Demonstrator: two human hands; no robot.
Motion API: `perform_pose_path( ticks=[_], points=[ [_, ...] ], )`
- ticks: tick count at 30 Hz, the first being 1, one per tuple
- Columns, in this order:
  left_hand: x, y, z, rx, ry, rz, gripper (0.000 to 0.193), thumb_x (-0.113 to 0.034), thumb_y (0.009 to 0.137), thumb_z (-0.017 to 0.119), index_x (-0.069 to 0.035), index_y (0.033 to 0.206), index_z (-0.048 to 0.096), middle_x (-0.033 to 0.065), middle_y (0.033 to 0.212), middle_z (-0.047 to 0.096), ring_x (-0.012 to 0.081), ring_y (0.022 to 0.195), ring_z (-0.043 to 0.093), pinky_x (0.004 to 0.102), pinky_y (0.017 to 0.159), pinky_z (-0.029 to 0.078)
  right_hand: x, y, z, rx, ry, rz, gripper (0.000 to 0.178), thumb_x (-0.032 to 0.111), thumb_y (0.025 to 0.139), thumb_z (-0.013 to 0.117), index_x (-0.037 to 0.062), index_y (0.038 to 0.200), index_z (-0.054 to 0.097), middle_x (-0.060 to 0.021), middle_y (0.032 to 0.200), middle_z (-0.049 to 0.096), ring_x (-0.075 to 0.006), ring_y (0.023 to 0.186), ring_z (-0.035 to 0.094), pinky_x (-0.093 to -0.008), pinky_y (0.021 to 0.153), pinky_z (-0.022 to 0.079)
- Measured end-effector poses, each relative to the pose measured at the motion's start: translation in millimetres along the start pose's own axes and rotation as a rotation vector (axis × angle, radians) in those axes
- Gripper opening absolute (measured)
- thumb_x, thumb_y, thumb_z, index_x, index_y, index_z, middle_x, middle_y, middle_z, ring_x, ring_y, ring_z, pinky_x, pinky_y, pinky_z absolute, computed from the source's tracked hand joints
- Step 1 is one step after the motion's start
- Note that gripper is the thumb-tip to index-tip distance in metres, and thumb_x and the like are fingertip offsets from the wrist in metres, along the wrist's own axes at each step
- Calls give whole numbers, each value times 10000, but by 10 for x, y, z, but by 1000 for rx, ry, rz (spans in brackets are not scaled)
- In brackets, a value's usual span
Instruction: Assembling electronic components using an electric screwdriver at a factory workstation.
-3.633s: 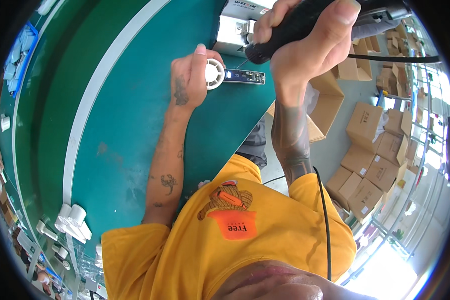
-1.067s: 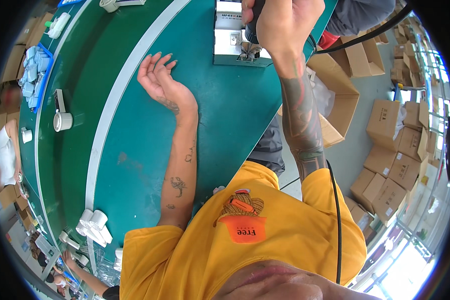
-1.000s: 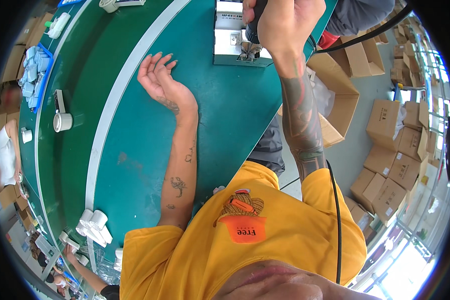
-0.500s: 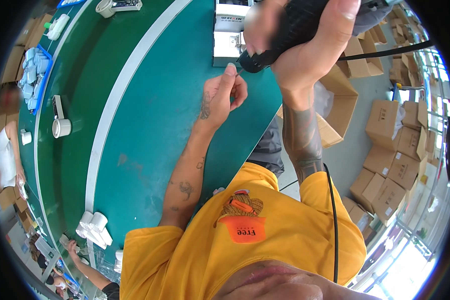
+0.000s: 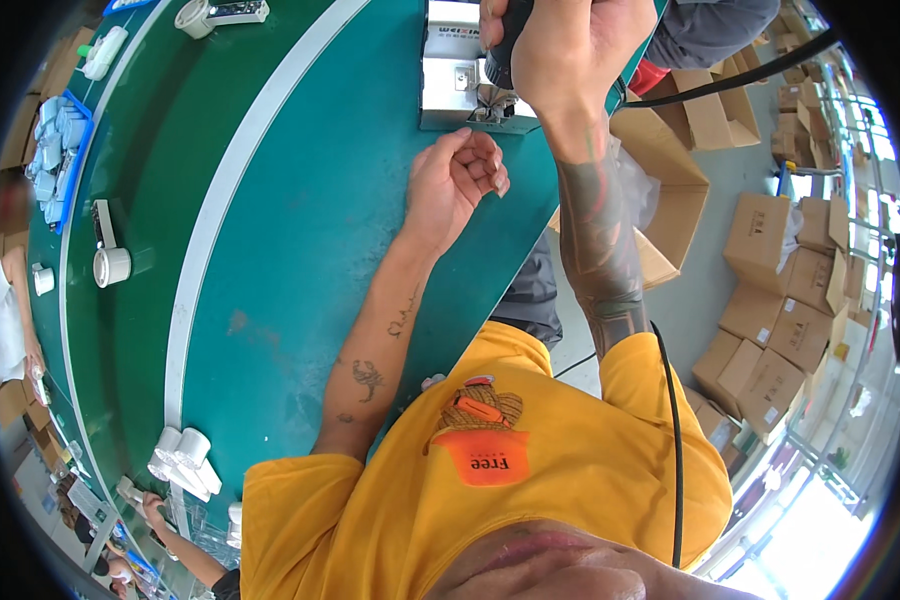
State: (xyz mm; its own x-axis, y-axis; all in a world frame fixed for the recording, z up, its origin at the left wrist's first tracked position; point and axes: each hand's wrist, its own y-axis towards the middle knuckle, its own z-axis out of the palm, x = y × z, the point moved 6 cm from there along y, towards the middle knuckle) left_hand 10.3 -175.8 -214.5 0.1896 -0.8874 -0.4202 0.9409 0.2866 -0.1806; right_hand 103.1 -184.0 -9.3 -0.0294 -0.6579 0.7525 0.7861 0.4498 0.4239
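My right hand (image 5: 575, 65) grips a black corded power tool that looks like an electric screwdriver (image 5: 511, 48) near the top of the view. Its lower end points down at the front of a silver metal box-shaped device (image 5: 452, 88) on the table, and my hand hides much of its body. Just below that device, my left hand (image 5: 452, 188) is held palm up with its fingers loosely curled and the thumb apart. Nothing shows in the left hand.
A green table (image 5: 290, 300) borders a darker green belt (image 5: 140, 330) carrying white plastic parts (image 5: 112, 265). White cylindrical parts (image 5: 185, 455) lie lower left; a blue tray (image 5: 67, 165) stands beyond the belt. Open cardboard boxes (image 5: 670, 200) are at right. Other people work at far left.
My right hand has swung the tool up and left, from beside my left fingertips to the metal device. The left thumb and fingers have loosened apart near where the tool's tip was.
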Motion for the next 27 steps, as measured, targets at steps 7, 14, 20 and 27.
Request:
perform_pose_path(
  ticks=[7,14,20,27],
  points=[
    [10,13,23,-65,64,6,398,-281,1090,450,51,1048,665,144,951,692,253,857,668,407,847,558,-39,-117,-105,-4,-218,-18,506,523,1027,598,19,1076,574,-32,622,526,-115,439,503,-239,398,385],
    [18,10,23,8,-58,-36,429,-333,1100,491,68,1068,641,114,858,650,235,748,644,363,728,546,-6,-246,-17,-35,-319,-18,562,560,1024,573,6,1119,555,-34,601,523,-122,426,499,-248,393,384],
    [42,12,44,263,-118,-103,378,-329,1128,405,-54,902,534,40,772,475,168,694,491,336,671,424,91,-37,92,10,524,-30,681,657,1006,509,-17,1094,566,-39,548,519,-110,405,485,-233,394,388],
    [-8,41,-31,-30,-99,-86,393,-220,1041,451,73,1225,638,128,986,674,233,874,632,383,856,538,-6,97,11,50,-418,-148,383,425,1068,576,64,948,541,-10,585,512,-85,433,476,-239,406,372]
  ],
)
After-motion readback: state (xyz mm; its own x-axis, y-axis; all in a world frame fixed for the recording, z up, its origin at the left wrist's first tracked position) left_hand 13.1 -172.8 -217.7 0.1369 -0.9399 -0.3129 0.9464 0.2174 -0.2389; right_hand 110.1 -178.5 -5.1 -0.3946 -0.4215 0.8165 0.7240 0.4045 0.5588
